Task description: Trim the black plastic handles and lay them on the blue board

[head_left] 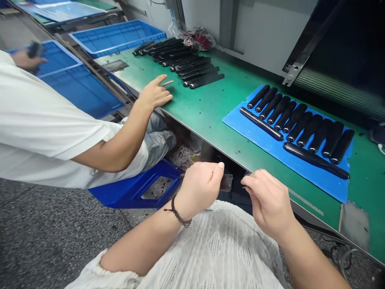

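Observation:
My left hand (201,186), with a dark cord bracelet at the wrist, is closed in a fist in front of my lap. A flat, see-through greyish piece (226,183) juts out beside its knuckles; whether the fist grips it is hidden. My right hand (266,198) is pinched closed just off the table edge, with a tiny sliver at its fingertips too small to name. Beyond it, a blue mat (255,138) holds a row of black handle-shaped pieces (296,118), with two more black pieces (315,160) lying crosswise along the near side.
A green table (210,120) carries a pile of black pieces (183,60) and a clear bag (198,38). At left, a co-worker's hand (155,94) rests over the table edge; the other hand (28,60) holds something dark near blue crates (81,86). A blue stool (135,188) stands below.

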`<state>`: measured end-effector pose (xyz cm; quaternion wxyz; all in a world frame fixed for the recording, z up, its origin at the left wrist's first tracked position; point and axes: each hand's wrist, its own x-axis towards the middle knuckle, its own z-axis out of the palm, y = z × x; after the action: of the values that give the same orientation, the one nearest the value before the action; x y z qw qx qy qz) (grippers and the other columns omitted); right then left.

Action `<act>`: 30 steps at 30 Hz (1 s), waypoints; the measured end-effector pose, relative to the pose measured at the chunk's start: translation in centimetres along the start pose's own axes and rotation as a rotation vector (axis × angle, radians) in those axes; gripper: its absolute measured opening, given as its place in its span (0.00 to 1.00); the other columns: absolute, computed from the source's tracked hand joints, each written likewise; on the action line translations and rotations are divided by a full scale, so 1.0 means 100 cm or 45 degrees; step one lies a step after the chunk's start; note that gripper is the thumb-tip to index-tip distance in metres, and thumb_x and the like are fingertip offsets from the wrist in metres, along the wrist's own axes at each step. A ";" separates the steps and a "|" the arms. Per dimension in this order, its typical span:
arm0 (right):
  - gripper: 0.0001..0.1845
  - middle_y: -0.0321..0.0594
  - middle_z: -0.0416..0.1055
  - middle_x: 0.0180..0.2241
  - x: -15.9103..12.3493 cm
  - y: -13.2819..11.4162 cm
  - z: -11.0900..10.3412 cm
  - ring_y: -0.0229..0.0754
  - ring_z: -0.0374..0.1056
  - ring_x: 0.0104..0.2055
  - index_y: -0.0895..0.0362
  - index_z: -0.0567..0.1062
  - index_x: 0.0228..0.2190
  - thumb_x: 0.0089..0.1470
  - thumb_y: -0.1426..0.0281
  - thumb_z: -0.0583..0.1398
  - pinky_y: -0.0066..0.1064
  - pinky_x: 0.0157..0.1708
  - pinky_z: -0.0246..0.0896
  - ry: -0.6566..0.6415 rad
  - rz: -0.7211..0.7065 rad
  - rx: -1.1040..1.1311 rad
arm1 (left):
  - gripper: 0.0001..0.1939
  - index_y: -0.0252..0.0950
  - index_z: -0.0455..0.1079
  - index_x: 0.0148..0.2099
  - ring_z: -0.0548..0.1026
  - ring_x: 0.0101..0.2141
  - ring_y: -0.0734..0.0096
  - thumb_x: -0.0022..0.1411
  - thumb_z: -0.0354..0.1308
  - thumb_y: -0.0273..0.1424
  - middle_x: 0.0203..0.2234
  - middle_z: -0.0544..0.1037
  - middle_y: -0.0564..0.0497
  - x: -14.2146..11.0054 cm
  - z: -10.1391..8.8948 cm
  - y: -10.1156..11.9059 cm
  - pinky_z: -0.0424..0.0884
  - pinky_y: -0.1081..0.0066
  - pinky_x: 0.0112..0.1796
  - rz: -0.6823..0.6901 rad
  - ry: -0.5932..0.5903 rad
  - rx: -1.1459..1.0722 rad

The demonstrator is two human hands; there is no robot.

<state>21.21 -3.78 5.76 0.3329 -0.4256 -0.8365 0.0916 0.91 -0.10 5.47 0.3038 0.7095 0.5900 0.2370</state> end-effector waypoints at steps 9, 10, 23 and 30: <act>0.07 0.32 0.70 0.28 0.006 -0.008 0.018 0.34 0.62 0.27 0.54 0.71 0.38 0.65 0.65 0.64 0.29 0.28 0.54 0.216 0.147 0.248 | 0.26 0.38 0.56 0.27 0.61 0.24 0.71 0.77 0.39 0.44 0.21 0.65 0.55 -0.001 -0.004 0.005 0.55 0.67 0.29 0.163 -0.398 -0.346; 0.07 0.32 0.70 0.28 0.007 -0.008 0.016 0.34 0.61 0.27 0.54 0.72 0.38 0.65 0.65 0.64 0.29 0.28 0.54 0.217 0.166 0.272 | 0.26 0.38 0.57 0.28 0.62 0.24 0.72 0.77 0.39 0.45 0.21 0.66 0.55 -0.002 -0.005 0.003 0.56 0.67 0.29 0.195 -0.469 -0.425; 0.33 0.34 0.63 0.21 0.011 -0.005 -0.006 0.36 0.54 0.24 0.54 0.65 0.25 0.68 0.41 0.49 0.33 0.26 0.41 -0.022 0.158 -0.258 | 0.30 0.37 0.52 0.26 0.55 0.24 0.74 0.78 0.38 0.50 0.20 0.58 0.56 -0.006 -0.001 0.001 0.50 0.67 0.27 0.227 -0.474 -0.440; 0.29 0.34 0.60 0.21 0.015 -0.004 -0.008 0.37 0.49 0.25 0.54 0.64 0.22 0.69 0.48 0.54 0.35 0.26 0.38 0.033 0.012 -0.410 | 0.29 0.37 0.54 0.27 0.56 0.24 0.74 0.78 0.37 0.48 0.21 0.60 0.56 -0.006 0.000 0.002 0.51 0.67 0.27 0.221 -0.470 -0.427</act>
<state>20.84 -2.97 7.23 0.2707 -0.4785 -0.8340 -0.0477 0.96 -0.71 5.61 0.4981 0.7284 0.4139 0.2234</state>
